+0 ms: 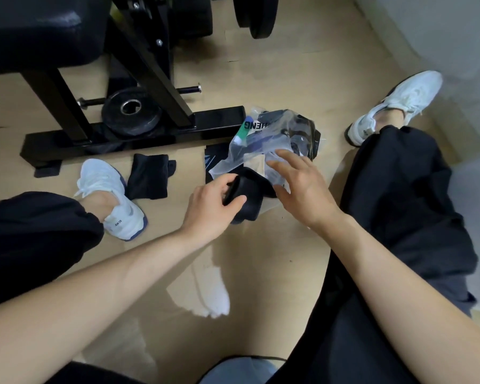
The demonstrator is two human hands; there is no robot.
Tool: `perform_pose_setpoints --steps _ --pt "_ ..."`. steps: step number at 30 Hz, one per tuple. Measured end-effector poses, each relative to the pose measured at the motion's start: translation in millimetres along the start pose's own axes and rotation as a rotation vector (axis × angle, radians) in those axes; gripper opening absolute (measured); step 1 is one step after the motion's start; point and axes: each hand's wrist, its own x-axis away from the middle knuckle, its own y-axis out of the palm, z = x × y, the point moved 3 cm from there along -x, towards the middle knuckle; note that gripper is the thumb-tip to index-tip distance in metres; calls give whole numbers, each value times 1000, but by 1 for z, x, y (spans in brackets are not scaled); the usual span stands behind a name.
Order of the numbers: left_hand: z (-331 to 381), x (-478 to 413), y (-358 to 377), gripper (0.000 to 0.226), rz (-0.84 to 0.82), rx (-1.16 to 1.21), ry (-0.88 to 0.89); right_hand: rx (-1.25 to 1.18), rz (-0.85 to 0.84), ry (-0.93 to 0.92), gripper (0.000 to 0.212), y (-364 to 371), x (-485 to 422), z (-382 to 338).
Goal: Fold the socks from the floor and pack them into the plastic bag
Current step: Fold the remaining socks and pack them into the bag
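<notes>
Head, left hand [211,207] grips sock [251,202], right [302,189] spread

Pretty much everything's black here: the folded sock [250,200], the other sock [150,176], the trousers [399,203], the bench frame [139,134] and the weight plate [142,120] (silver hub though). The plastic bag [277,134] is see-through with a green-and-white label [245,128] and dark stuff inside. The right sneaker [405,101] is white, the left sneaker [106,187] white with blue sole trim. The floor [275,65] is pale tan wood.
</notes>
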Motion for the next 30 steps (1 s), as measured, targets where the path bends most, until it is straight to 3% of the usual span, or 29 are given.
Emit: perform_pose_setpoints --steps 3,8,23,30 --pt "5 -18 31 44 97 -66 31 -74 94 -26 55 -11 -7 3" --pt "9 -46 78 42 203 -196 183 -141 104 -33 66 -14 -13 11" --pt "-20 -140 139 45 29 -710 402 -250 96 24 72 -14 -15 22" --pt "-25 -135 138 53 -203 -792 701 -270 102 24 74 -14 -17 25"
